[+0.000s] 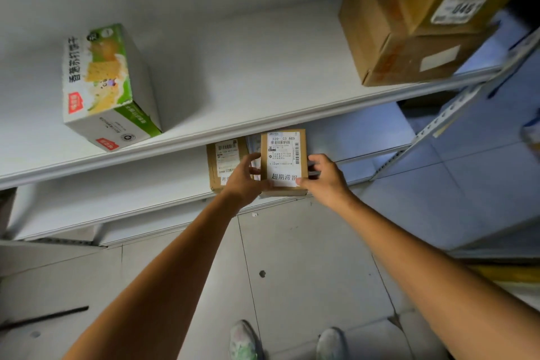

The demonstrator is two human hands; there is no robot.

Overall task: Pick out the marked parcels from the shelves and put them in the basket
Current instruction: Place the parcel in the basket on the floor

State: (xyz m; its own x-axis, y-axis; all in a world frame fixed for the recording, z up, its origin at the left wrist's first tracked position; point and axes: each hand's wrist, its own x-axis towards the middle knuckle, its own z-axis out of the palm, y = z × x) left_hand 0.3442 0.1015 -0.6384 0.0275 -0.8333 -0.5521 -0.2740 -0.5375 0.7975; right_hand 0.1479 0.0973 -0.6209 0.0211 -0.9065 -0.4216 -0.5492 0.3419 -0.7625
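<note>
Top shelf fills most of the view; low shelf sits under it, set back. Cartons are stacked at the top shelf's R end, prob. bulky stuff kept aside so the middle stays reachable. Cracker box sits alone at the L near the front lip; no slip visible on it, so prob. not a target.

Parcel, a small brown box, is at the low shelf's front edge w/ its label face toward the camera. I'd judge it's held that way to read & check the mark. Can't tell if its btm rests on the lip or hangs clear. 2nd parcel is just beside it on the L, on the low shelf, partly hidden by the L hand.

L hand grips the parcel's L side, thumb on the front, fingers curled behind. R hand mirrors it on the R side, thumb on the lower corner. Gripping by the sides is steady & leaves most of the print uncovered.

Slip: white, big characters, below the barcode label. That's the mark.

Basket not in view.
</note>
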